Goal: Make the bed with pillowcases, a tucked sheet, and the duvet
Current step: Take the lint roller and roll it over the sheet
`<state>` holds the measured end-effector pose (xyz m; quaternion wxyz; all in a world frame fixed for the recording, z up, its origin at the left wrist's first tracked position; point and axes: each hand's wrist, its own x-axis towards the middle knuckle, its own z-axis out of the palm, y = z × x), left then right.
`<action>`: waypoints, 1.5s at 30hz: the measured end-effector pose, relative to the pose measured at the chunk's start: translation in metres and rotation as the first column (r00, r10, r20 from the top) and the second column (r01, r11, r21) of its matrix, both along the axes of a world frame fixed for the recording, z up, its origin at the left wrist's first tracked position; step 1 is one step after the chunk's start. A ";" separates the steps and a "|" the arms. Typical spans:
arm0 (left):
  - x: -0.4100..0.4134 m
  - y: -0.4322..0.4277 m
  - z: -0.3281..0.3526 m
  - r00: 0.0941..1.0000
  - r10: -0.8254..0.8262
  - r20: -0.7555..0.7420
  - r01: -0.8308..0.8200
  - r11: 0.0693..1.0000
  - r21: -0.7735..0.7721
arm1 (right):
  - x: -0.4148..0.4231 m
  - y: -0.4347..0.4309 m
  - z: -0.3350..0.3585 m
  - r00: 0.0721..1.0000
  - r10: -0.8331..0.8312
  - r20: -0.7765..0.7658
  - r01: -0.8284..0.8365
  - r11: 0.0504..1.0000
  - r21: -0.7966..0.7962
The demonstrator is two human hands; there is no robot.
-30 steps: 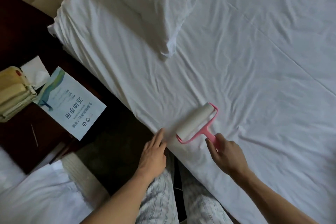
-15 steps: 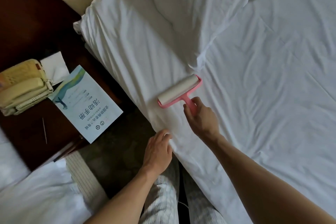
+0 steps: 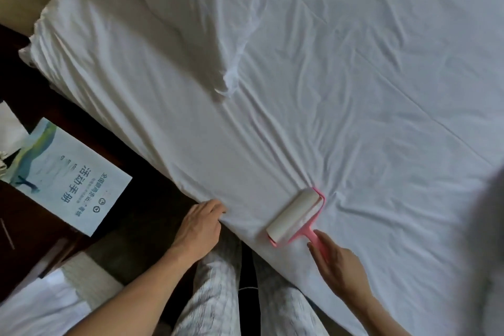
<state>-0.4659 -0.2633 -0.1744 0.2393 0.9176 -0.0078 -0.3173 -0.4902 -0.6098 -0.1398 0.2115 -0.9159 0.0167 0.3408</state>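
A wrinkled white sheet covers the mattress and fills most of the view. A white pillow lies at the head of the bed, upper left. My right hand grips the pink handle of a lint roller, whose white roll lies on the sheet near the bed's near edge. My left hand rests on the sheet at the mattress edge, fingers curled against the fabric there.
A dark wooden nightstand stands left of the bed with a printed booklet on it. White bedding is piled at the lower left. My legs in striped trousers stand against the bed. A blurred grey shape covers the right edge.
The roller went from near my body up toward the pillow, then came back down the sheet to the near edge. My left hand stayed at the mattress edge.
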 end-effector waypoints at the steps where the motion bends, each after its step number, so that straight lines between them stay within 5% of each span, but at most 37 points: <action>1: 0.002 -0.008 -0.002 1.000 -0.029 0.011 0.029 1.000 -0.002 | -0.013 -0.017 0.002 1.000 -0.010 -0.010 0.010 1.000 0.000; 19: 0.040 -0.176 -0.025 0.849 -0.529 0.007 0.527 0.846 0.084 | -0.162 -0.140 0.051 0.846 -0.486 -0.220 0.459 0.873 -0.164; 23: 0.048 -0.197 -0.031 0.812 -0.584 0.013 0.578 0.806 0.131 | -0.174 -0.124 0.064 0.656 -0.715 -0.244 0.700 0.696 -0.158; 28: 0.068 -0.213 -0.037 0.770 -0.638 0.015 0.627 0.762 0.162 | -0.159 -0.096 0.061 0.307 -0.926 -0.221 0.945 0.324 -0.048; 33: 0.105 -0.228 -0.041 0.753 -0.659 0.009 0.643 0.738 0.205 | -0.127 -0.087 0.039 0.189 -0.964 -0.190 0.982 0.184 0.042; 45: 0.219 -0.287 -0.063 0.807 -0.589 -0.036 0.574 0.770 0.278 | 0.013 -0.118 -0.003 0.400 -0.903 -0.157 0.913 0.378 0.155</action>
